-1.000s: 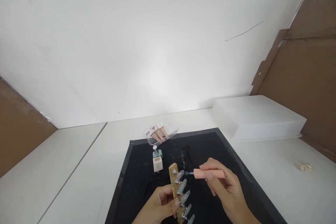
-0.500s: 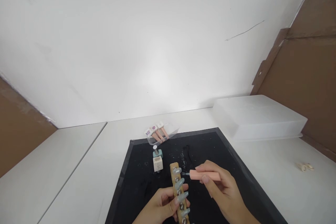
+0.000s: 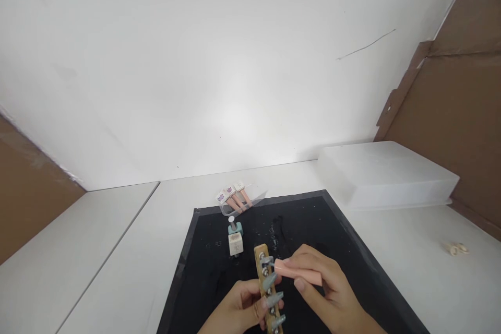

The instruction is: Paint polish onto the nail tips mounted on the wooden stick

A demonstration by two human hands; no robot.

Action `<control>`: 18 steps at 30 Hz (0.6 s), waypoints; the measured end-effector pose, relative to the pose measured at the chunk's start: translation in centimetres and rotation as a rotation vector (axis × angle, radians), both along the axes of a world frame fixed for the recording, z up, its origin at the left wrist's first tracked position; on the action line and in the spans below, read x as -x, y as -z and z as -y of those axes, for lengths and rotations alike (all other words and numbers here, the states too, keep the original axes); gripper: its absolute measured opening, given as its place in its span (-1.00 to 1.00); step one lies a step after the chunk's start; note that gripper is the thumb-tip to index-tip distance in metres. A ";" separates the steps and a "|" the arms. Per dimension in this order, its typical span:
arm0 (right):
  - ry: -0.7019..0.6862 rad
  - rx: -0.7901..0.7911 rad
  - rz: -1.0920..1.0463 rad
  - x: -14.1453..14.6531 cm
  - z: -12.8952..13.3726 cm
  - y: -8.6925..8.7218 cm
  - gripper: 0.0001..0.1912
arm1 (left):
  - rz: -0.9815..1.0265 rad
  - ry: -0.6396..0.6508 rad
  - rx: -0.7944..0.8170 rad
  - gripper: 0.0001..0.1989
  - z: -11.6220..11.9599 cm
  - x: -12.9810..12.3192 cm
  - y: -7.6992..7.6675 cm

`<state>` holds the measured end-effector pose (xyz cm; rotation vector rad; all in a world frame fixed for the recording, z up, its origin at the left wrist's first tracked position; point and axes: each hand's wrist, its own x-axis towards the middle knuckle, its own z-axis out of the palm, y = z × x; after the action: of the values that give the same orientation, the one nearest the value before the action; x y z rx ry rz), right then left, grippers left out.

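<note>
My left hand (image 3: 245, 307) grips a wooden nail practice strip (image 3: 260, 250) from its left side, thumb across the front. Several long grey-blue false nails are mounted along it on metal studs, among them the top false nail (image 3: 267, 261). In my right hand (image 3: 331, 289) is a nail polish brush (image 3: 298, 273), pinched by its pink cap handle, its tip at the right end of the top nail. Left of the strip stands a white cube-shaped polish bottle (image 3: 235, 245), with a teal bottle-like item (image 3: 236, 228) under a pale round top just behind it.
A clear tray (image 3: 256, 200) at the back holds several pink-handled polish bottles (image 3: 239, 188). All work is over a black mat (image 3: 309, 219). A translucent white box (image 3: 391, 175) stands at the right, near small cream-coloured pieces (image 3: 456, 248). A white wall rises behind.
My right hand has brought the brush left and slightly down, from beside the top nail onto its end. The strip has shifted a little down and right in my left hand.
</note>
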<state>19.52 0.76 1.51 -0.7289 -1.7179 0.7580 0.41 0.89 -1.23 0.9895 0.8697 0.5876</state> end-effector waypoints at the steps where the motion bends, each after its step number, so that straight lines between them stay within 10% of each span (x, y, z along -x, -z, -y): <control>1: 0.026 0.006 -0.006 0.0 0.0 0.1 -0.79 | 0.000 -0.016 0.019 -0.44 0.1 0.0 0.0; 18: 0.167 -0.004 -0.187 0.4 0.3 0.1 -0.86 | -0.023 0.019 0.007 -0.45 0.0 0.7 0.5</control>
<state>19.14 0.42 1.45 -0.7639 -1.4707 0.6840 -0.25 0.89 -1.72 0.9991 0.8811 0.5576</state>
